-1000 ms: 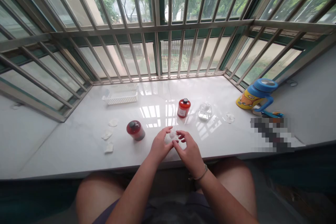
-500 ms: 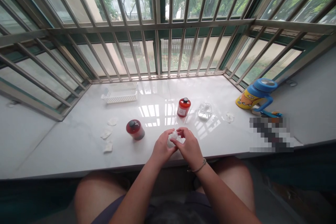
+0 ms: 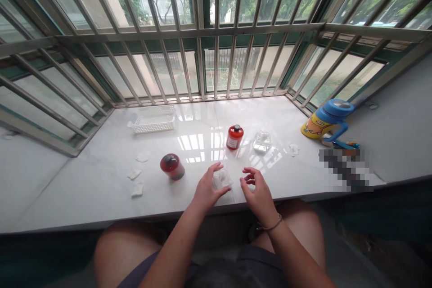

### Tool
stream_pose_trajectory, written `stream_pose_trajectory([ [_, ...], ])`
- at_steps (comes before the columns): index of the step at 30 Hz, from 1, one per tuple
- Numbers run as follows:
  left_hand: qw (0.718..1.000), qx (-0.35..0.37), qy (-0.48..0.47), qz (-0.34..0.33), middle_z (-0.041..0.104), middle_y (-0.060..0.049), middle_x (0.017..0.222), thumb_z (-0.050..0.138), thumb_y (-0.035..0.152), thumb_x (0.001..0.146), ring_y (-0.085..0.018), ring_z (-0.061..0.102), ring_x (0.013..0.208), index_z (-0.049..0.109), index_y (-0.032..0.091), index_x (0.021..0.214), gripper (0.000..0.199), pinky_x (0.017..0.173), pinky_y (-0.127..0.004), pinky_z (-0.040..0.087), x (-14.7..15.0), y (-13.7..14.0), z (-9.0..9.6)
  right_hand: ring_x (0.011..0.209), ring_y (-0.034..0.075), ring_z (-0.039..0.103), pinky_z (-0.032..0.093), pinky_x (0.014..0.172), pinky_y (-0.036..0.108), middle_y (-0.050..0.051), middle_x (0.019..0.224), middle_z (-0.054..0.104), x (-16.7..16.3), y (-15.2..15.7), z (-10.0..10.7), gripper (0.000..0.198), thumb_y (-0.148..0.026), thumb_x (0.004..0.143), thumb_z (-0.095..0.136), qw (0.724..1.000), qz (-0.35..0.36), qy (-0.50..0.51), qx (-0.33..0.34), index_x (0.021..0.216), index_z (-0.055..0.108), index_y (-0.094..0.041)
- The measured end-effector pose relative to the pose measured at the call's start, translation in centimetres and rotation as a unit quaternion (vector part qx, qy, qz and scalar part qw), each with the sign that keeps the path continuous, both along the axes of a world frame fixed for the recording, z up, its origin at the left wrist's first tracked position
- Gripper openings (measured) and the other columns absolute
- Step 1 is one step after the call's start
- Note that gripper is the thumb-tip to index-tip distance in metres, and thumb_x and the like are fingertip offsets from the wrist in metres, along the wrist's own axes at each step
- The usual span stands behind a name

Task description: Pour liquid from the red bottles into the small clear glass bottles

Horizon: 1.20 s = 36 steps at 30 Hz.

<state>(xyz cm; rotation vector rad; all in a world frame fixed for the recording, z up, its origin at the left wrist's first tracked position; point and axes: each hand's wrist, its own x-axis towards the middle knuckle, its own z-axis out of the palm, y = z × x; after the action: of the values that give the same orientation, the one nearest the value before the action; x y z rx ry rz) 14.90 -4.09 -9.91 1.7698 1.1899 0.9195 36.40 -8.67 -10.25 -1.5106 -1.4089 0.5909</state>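
Note:
My left hand [image 3: 207,190] curls round a small clear square container [image 3: 222,180] near the counter's front edge, thumb at its near side and fingers at its far side. Something whitish shows inside it, too faint to name. To the right, my right hand [image 3: 255,187] is raised with bent fingers apart and nothing visible in them. A red bottle with a black cap [image 3: 235,138] and a pale label stands beyond the hands. Left of them is a darker red bottle [image 3: 172,167], also black-capped. A second clear container [image 3: 262,141] sits behind my right hand.
White crumpled pieces [image 3: 134,173] lie at the left, and another white piece [image 3: 293,149] at the right. A white perforated basket [image 3: 152,120] is at the back left. A blue and yellow mug [image 3: 326,119] stands at the right, near a blurred-out patch. Metal bars [image 3: 218,33] line the window.
My right hand has come away from the clear container and moved right, its fingers spreading. The left hand stays round the container, which now shows more plainly.

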Motion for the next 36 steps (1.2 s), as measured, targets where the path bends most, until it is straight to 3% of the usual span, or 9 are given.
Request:
stream_pose_trajectory([
  [6,1.000,-0.013,-0.023,0.014,0.066,-0.007,0.149,0.094,0.029,0.078,-0.028,0.066,0.134,0.053,0.031,0.134,0.070,0.111,-0.047,0.054,-0.1,-0.1,-0.3,0.102,0.023,0.068,0.063,0.088,0.043,0.010,0.129,0.066,-2.1,-0.3,0.2,0.033,-0.035,0.101,0.059,0.999,0.034,0.007,0.011,0.133,0.057,-0.026],
  [9,1.000,0.003,-0.015,-0.008,0.064,-0.007,0.150,0.092,0.029,0.080,-0.028,0.063,0.139,0.051,0.032,0.141,0.073,0.118,-0.049,0.049,-0.1,-0.1,-0.3,0.105,0.024,0.066,0.063,0.090,0.044,0.011,0.130,0.065,-2.8,-0.3,0.3,0.034,-0.031,0.101,0.057,0.998,0.050,0.010,0.021,0.134,0.055,-0.026],
  [13,1.000,-0.003,-0.018,0.005,0.067,-0.008,0.145,0.092,0.029,0.080,-0.029,0.066,0.134,0.055,0.028,0.128,0.060,0.112,-0.048,0.052,-0.1,-0.1,-0.1,0.106,0.024,0.066,0.062,0.091,0.045,0.011,0.129,0.064,-3.2,-0.3,0.5,0.036,-0.027,0.100,0.056,0.998,0.055,0.007,0.019,0.136,0.054,-0.025],
  [18,1.000,0.003,-0.021,-0.001,0.066,-0.008,0.148,0.092,0.027,0.079,-0.028,0.065,0.134,0.049,0.031,0.141,0.076,0.113,-0.047,0.052,-0.1,-0.2,0.0,0.106,0.025,0.067,0.063,0.090,0.045,0.011,0.129,0.065,-3.1,-0.4,0.4,0.037,-0.025,0.097,0.056,0.998,0.055,0.007,0.019,0.135,0.055,-0.025],
  [24,0.999,-0.017,-0.014,0.029,0.068,-0.008,0.144,0.094,0.030,0.076,-0.029,0.069,0.126,0.054,0.028,0.133,0.070,0.106,-0.045,0.056,0.0,-0.2,-0.5,0.104,0.024,0.067,0.063,0.091,0.044,0.010,0.125,0.065,-3.3,-0.5,0.6,0.040,-0.022,0.097,0.055,0.998,0.056,0.008,0.015,0.136,0.055,-0.025],
  [29,1.000,0.003,-0.008,-0.002,0.066,-0.007,0.147,0.092,0.029,0.079,-0.029,0.065,0.136,0.050,0.031,0.140,0.074,0.115,-0.047,0.050,-0.1,-0.2,-0.3,0.105,0.023,0.066,0.062,0.092,0.044,0.010,0.127,0.063,-3.5,-0.5,0.6,0.041,-0.022,0.097,0.055,0.998,0.063,0.006,0.014,0.138,0.053,-0.025],
  [36,0.999,-0.013,-0.024,0.029,0.067,-0.009,0.147,0.091,0.029,0.079,-0.029,0.067,0.134,0.046,0.028,0.113,0.057,0.109,-0.047,0.053,0.1,-0.3,-0.6,0.109,0.025,0.066,0.061,0.094,0.046,0.011,0.130,0.064,-3.7,-0.5,0.8,0.039,-0.025,0.098,0.057,0.998,0.066,-0.001,0.021,0.137,0.053,-0.026],
])
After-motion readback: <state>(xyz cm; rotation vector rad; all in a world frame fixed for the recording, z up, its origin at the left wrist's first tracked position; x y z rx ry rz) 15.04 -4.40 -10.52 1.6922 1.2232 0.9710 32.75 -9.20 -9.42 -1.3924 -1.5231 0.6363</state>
